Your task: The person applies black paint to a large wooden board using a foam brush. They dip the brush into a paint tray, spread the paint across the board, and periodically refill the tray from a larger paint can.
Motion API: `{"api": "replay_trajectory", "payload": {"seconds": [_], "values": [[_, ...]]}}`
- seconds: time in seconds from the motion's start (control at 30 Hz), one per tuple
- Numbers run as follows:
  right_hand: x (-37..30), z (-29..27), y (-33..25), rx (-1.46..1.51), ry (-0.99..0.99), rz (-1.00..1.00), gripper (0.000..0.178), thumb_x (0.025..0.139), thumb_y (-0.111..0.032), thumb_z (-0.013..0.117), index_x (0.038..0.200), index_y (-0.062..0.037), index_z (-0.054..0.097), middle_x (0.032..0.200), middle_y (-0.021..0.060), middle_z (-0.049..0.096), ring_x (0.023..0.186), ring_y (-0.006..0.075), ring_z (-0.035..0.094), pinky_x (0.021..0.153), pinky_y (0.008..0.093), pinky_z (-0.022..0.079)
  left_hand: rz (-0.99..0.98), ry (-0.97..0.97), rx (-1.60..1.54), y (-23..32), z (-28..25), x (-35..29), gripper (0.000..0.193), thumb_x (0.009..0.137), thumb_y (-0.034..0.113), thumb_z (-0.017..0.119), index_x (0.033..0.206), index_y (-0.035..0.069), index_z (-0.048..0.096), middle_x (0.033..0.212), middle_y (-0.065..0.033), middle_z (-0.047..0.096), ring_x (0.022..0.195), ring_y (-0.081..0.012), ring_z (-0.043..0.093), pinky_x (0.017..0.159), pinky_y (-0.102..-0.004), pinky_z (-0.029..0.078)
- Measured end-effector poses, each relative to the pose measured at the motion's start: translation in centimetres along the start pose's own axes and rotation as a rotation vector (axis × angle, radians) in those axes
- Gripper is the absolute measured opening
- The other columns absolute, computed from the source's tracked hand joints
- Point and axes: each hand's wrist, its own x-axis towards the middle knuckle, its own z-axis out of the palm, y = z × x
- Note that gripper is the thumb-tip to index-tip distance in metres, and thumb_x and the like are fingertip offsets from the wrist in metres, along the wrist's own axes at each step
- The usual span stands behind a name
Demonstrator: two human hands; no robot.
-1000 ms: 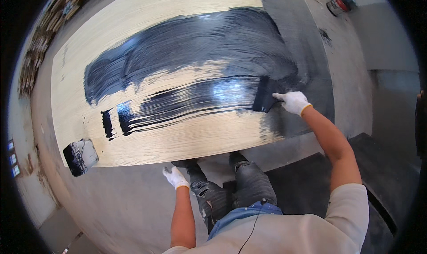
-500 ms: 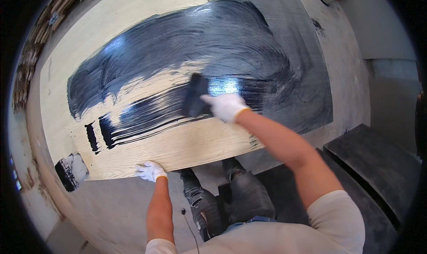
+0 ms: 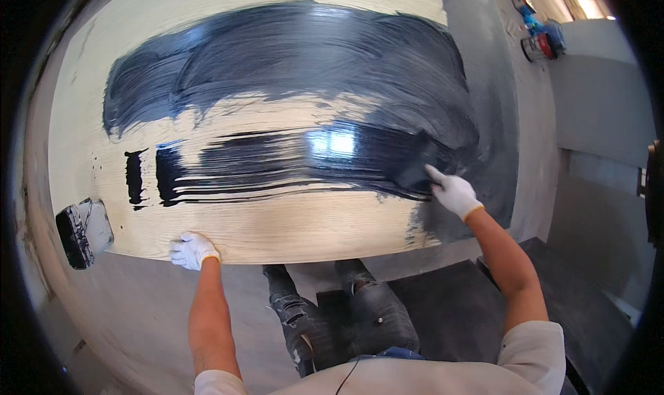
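A large pale wood-grain board (image 3: 311,236) lies in front of me, coated across much of its face with wet black paint (image 3: 290,63). In a white glove, my right hand (image 3: 456,193) grips a wide, flat dark spreader (image 3: 415,170) against the paint at the right; motion blur hides whether its edge is a blade or bristles. Streaks trail leftward from the spreader to two thick black bands of paint (image 3: 166,174). My left hand (image 3: 194,250), also gloved, rests on the board's near edge with its fingers stretched out and holds nothing.
At the board's near left corner sits a paint-smeared, squarish container (image 3: 84,234). A red-and-black tin (image 3: 538,48) and a blue item (image 3: 553,32) stand at the far right. Dark panels (image 3: 443,298) lie low at the right, beside my legs.
My right hand has swept the spreader rightward along the board, and the dark streaks now reach further right. My left hand stays on the near edge. The whole view has shifted.
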Motion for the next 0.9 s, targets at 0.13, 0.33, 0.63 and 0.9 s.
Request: {"api": "replay_trajectory", "payload": {"seconds": [0.13, 0.33, 0.63, 0.9], "values": [[7.4, -5.6, -18.0, 0.031, -0.004, -0.266, 0.055, 0.097, -0.026, 0.050, 0.152, -0.0309, 0.044, 0.098, 0.0190, 0.072, 0.090, 0.0358, 0.072, 0.078, 0.0484, 0.057, 0.048, 0.059, -0.019, 0.0, 0.9, 0.2, 0.062, 0.101, 0.047, 0.033, 0.147, 0.006, 0.041, 0.153, -0.0254, 0.038, 0.141, -0.0406, 0.035, 0.108, -0.0565, 0.040], [8.1, -6.9, -24.4, -0.025, -0.035, -0.220, 0.056, 0.096, -0.026, 0.047, 0.151, -0.0346, 0.045, 0.111, 0.0174, 0.073, 0.100, 0.0361, 0.071, 0.087, 0.0466, 0.057, -0.007, -0.079, -0.060, 0.5, -1.5, -0.4, 0.064, 0.103, 0.045, 0.032, 0.152, 0.005, 0.035, 0.159, -0.0281, 0.029, 0.148, -0.0428, 0.026, 0.111, -0.0564, 0.038], [7.8, -7.1, -17.8, 0.051, 0.054, -0.076, 0.062, 0.093, -0.030, 0.057, 0.153, -0.0378, 0.041, 0.113, 0.0216, 0.071, 0.107, 0.0388, 0.068, 0.094, 0.0475, 0.053, -0.006, -0.186, -0.034, 2.1, -1.7, -1.1, 0.064, 0.102, 0.041, 0.035, 0.155, 0.005, 0.034, 0.162, -0.0289, 0.024, 0.150, -0.0456, 0.023, 0.112, -0.0560, 0.037], [4.0, -4.7, -4.8, 0.048, 0.095, 0.091, 0.063, 0.090, -0.027, 0.059, 0.152, -0.0302, 0.046, 0.113, 0.0249, 0.070, 0.108, 0.0392, 0.067, 0.093, 0.0466, 0.052, -0.009, -0.150, -0.037, 1.3, -1.3, -0.8, 0.064, 0.102, 0.042, 0.036, 0.154, 0.005, 0.035, 0.161, -0.0274, 0.027, 0.149, -0.0452, 0.025, 0.109, -0.0572, 0.040]]}}
